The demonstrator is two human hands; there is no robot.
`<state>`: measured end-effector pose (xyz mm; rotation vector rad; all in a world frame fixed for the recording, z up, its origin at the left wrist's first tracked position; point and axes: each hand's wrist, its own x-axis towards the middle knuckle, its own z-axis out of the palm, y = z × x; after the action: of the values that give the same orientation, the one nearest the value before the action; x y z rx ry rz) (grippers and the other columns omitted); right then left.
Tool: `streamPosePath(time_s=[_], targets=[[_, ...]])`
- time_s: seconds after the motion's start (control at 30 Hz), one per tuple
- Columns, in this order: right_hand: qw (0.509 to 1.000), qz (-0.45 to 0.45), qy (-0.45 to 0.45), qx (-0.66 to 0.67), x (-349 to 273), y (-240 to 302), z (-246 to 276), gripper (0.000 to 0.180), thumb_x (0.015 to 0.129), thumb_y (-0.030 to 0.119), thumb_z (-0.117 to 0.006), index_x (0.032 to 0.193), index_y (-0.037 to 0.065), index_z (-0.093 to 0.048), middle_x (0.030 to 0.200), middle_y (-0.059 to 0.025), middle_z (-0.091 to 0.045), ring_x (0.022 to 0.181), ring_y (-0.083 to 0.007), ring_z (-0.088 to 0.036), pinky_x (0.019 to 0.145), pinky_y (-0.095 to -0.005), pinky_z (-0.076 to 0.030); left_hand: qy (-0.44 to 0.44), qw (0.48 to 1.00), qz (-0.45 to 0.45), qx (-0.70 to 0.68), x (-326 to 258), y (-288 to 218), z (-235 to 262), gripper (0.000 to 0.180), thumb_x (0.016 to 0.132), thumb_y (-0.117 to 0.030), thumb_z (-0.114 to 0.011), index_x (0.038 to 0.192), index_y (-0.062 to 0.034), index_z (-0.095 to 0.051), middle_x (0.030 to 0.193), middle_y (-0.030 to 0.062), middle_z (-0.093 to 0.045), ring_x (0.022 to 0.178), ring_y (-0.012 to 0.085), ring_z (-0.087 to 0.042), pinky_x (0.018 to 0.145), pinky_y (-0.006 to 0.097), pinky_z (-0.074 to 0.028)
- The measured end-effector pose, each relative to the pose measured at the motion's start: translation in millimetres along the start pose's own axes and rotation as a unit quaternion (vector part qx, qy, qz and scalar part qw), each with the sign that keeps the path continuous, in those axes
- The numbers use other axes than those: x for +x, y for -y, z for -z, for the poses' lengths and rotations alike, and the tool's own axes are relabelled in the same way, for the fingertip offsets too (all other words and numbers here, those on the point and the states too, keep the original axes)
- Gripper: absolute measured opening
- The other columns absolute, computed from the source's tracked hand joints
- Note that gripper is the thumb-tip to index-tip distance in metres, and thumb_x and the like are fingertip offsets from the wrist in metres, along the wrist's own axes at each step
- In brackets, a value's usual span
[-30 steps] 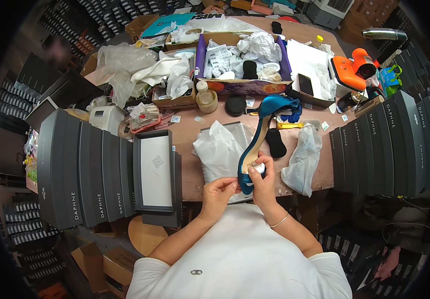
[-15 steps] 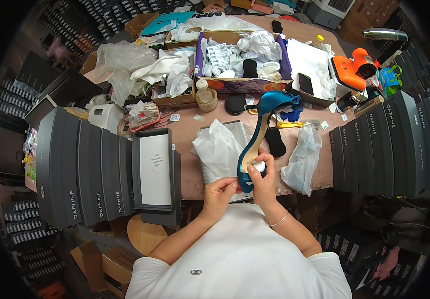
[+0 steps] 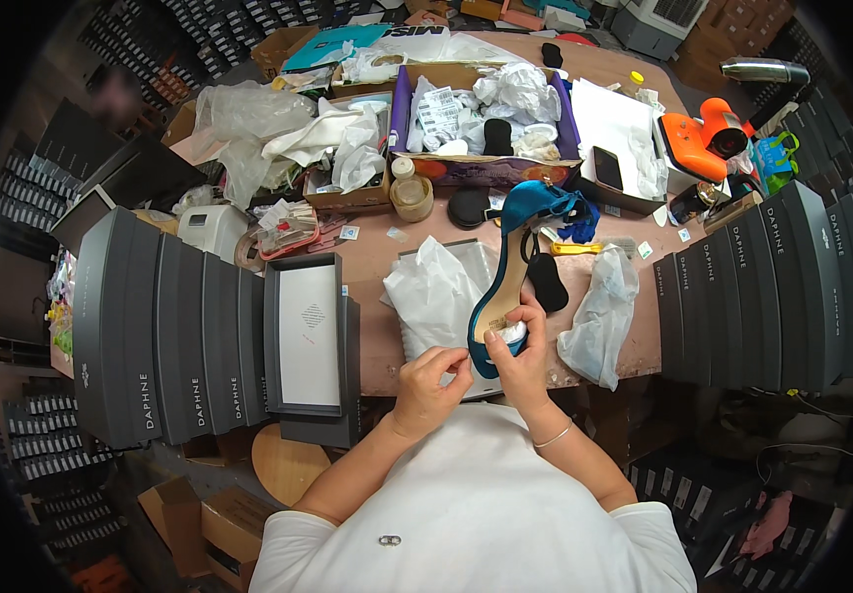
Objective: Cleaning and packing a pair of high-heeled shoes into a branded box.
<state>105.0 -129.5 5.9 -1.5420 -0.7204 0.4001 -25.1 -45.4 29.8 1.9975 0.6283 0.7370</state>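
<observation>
teal high-heeled sandal held at the table's near edge

my right hand [image 3: 523, 364] grips the toe end of a teal high-heeled sandal [image 3: 511, 277], fingers curled shut around the sole, with a wad of white tissue [image 3: 511, 334] tucked at the toe under my fingertips. the sandal runs from my hand toward one o'clock, insole facing up, its heel and blue ankle straps [image 3: 576, 215] farthest from me. my left hand [image 3: 430, 385] sits at nine o'clock of the right hand, just beside it; its fingertips are pinched together on something too small to tell. the sandal hangs over the near edge of a brown worktable [image 3: 372, 267]. under it, at ten o'clock of my right hand, lies a sheet of crumpled white tissue paper [image 3: 432, 295]. at three o'clock lies a clear plastic bag [image 3: 599, 318], and between bag and sandal a black oval insert [image 3: 547, 282]. at nine o'clock of my left hand stands an open grey shoebox [image 3: 310, 341], touching a row of closed grey shoeboxes [image 3: 164, 336]. a second row of grey shoeboxes [image 3: 772, 287] stands at three o'clock, beyond the bag. at twelve o'clock, well apart, a purple-sided cardboard tray [image 3: 486, 170] holds white paper; an orange handheld tool [image 3: 705, 138] lies at one o'clock, and a small jar [image 3: 410, 194] at eleven o'clock.
</observation>
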Motion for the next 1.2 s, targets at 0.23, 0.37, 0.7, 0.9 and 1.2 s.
streamPosePath(time_s=[0.23,0.37,0.7,0.9,1.2], targets=[[0.998,0.022,-0.007,-0.055,0,2,0,0.035,0.079,0.011,-0.071,0.103,0.005,-0.046,0.134,-0.0219,-0.039,0.125,-0.0322,-0.041,0.106,-0.0403,-0.032,0.010,0.996,-0.050,0.076,-1,9,-4,0.011,0.075,-0.003,-0.069,0.085,-0.0013,-0.066,0.074,0.0101,-0.064,0.063,0.0270,-0.064,0.057,0.034,-0.052],[0.997,0.030,-0.006,-0.072,0,1,2,0.036,0.077,0.012,-0.072,0.103,0.005,-0.047,0.134,-0.0227,-0.039,0.125,-0.0331,-0.041,0.105,-0.0403,-0.033,0.028,0.993,-0.064,0.092,1,6,-3,0.013,0.073,0.002,-0.069,0.085,0.0017,-0.065,0.073,0.0119,-0.064,0.062,0.0244,-0.065,0.058,0.031,-0.052],[0.996,0.025,-0.002,-0.087,2,1,3,0.037,0.075,0.012,-0.073,0.101,0.005,-0.049,0.134,-0.0243,-0.039,0.126,-0.0367,-0.041,0.104,-0.0418,-0.034,0.066,0.984,-0.097,0.136,9,6,0,0.010,0.071,-0.001,-0.069,0.080,-0.0014,-0.064,0.069,0.0097,-0.059,0.060,0.0269,-0.061,0.055,0.035,-0.049],[0.997,0.009,0.000,-0.076,1,-9,1,0.036,0.075,0.011,-0.072,0.101,0.005,-0.048,0.133,-0.0245,-0.041,0.125,-0.0363,-0.041,0.104,-0.0415,-0.033,0.067,0.982,-0.099,0.148,11,7,-3,0.010,0.069,-0.001,-0.068,0.077,-0.0018,-0.063,0.070,0.0101,-0.059,0.061,0.0262,-0.060,0.056,0.035,-0.049],[0.973,-0.150,0.017,0.173,0,-27,5,0.024,0.084,0.004,-0.063,0.101,0.007,-0.047,0.137,-0.0132,-0.044,0.110,-0.0177,-0.052,0.091,-0.0269,-0.044,0.250,0.966,0.073,0.003,0,17,38,0.006,0.074,-0.003,-0.065,0.076,0.0016,-0.062,0.069,0.0113,-0.059,0.061,0.0221,-0.060,0.058,0.032,-0.048]])
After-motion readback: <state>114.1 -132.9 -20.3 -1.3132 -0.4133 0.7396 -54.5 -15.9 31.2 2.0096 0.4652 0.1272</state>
